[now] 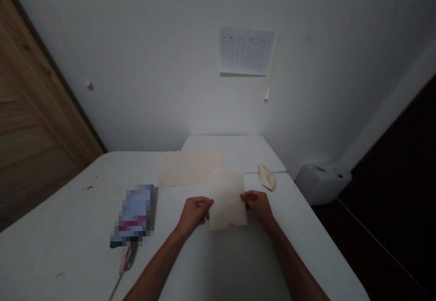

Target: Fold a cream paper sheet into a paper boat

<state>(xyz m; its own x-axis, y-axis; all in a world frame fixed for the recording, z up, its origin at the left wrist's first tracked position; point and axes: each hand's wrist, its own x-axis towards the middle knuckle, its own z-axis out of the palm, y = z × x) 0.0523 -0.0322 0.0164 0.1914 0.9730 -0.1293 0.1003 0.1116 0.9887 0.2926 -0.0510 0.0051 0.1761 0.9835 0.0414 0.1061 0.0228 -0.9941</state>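
A cream sheet of paper (227,201) is stretched between my two hands above the white table, its lower edge uneven. My left hand (195,213) pinches its left side between thumb and fingers. On the opposite side, my right hand (259,205) grips the right edge the same way. Behind and to the left lies a larger stack of cream paper sheets (189,168), partly covered by the held sheet. Just beyond my right hand rests a small folded cream paper piece (267,178).
A blurred blue packet (134,212) lies left on the white table (78,219), with a pale pink strap-like thing (125,260) below it. A printed sheet (245,51) hangs on the wall. A white container (322,183) stands right of the table; a wooden door (30,105) is left.
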